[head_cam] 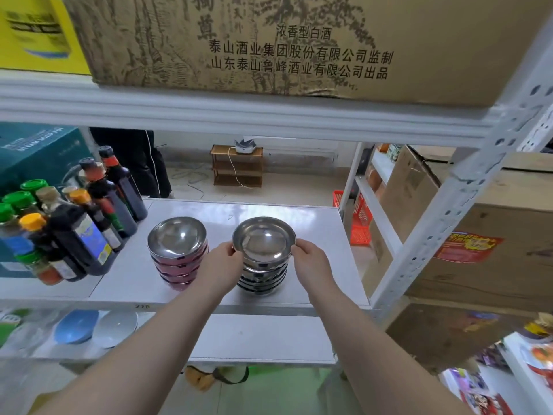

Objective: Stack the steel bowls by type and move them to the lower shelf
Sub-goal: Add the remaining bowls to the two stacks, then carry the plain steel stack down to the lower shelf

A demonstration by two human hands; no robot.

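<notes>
Two stacks of steel bowls stood side by side on the white middle shelf (314,223). The red stack (179,259), its bowls red on the outside, was on the left; the black stack (263,275), with dark outer walls, was on the right, near it but not touching. Both hands were at the top bowl (264,238) of the black stack: the left hand (222,266) pinched its left rim between thumb and fingers, and the right hand (311,260) gripped the right rim the same way. Whether that bowl was seated on the stack or held just above it could not be told. Dark sauce bottles (89,223) with red, orange and green caps crowded the shelf's left end; their labels were too blurred to read. On the shelf above sat a brown carton (299,43) printed "浓香型白酒", "泰山酒业集团股份有限公司监制" and "山东泰山鲁峰酒业有限公司出品", beside a yellow box (36,31). A pencilled mark on the middle shelf's front edge looked like "220", though not clearly. The lower shelf (269,339) held a blue bowl (76,326) and a white bowl (115,327) at its left.
</notes>
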